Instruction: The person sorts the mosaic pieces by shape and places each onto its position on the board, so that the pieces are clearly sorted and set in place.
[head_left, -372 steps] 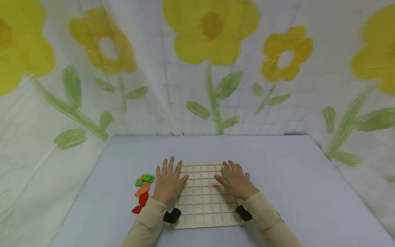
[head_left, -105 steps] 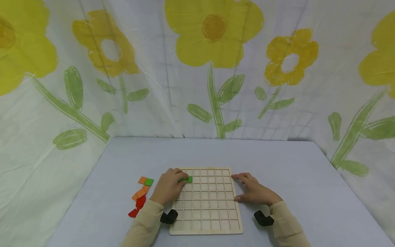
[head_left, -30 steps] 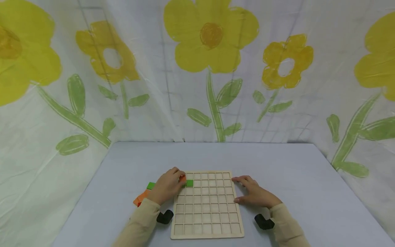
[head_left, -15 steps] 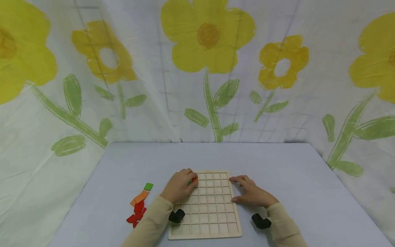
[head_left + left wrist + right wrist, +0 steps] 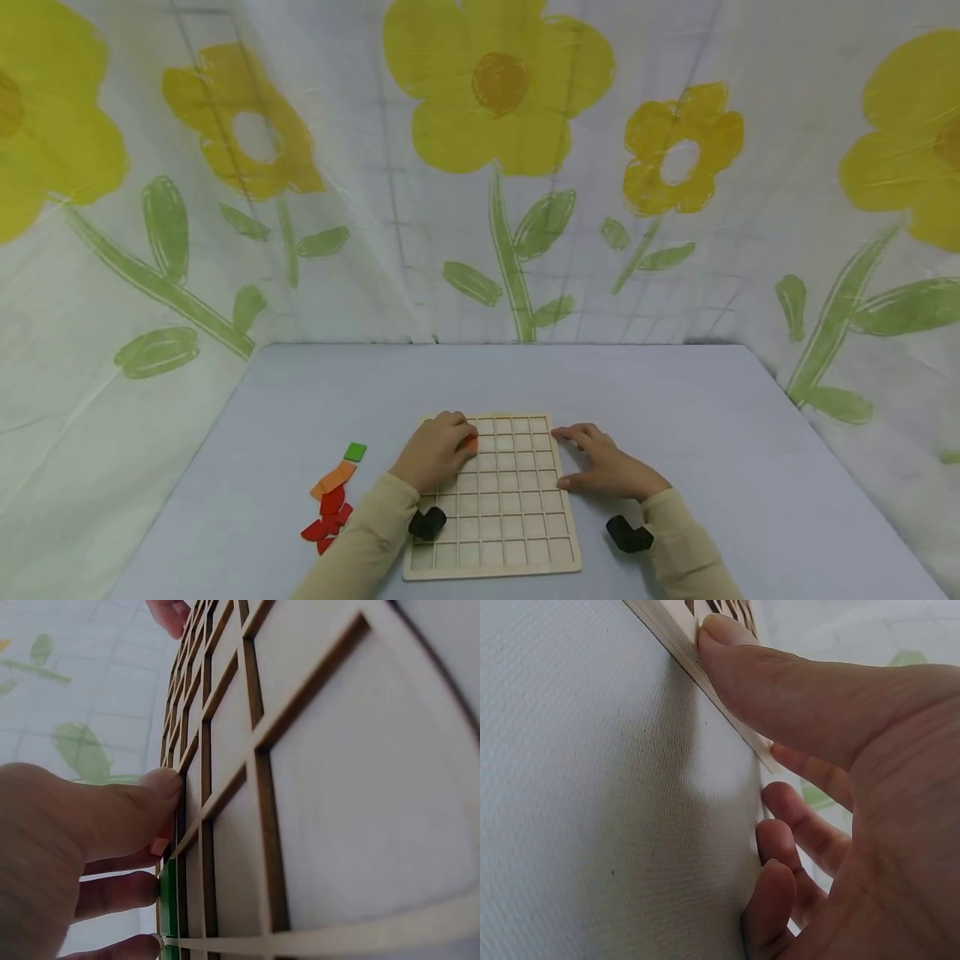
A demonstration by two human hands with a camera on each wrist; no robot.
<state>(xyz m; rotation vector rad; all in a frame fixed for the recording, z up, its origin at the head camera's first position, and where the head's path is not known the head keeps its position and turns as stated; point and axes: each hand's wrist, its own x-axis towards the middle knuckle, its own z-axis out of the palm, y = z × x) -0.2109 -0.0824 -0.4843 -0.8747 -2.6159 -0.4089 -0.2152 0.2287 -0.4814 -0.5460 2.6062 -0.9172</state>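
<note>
With our left hand [image 5: 435,454] we pinch an orange tile [image 5: 471,444] at the far-left part of the grid board [image 5: 492,572], near a green piece [image 5: 168,900] on it. Our right hand [image 5: 611,468], loosely spread, touches the board's right edge. To the left, a green square [image 5: 355,452], orange pieces [image 5: 339,477] and red pieces [image 5: 332,501] lie on the table [image 5: 637,387].

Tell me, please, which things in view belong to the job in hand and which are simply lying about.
In the job: grid board; right hand touching its edge; orange tile pinched by left hand; green tile on board.
Lying about: loose green tile; loose orange tiles; red pieces; none held, probably supplies.
</note>
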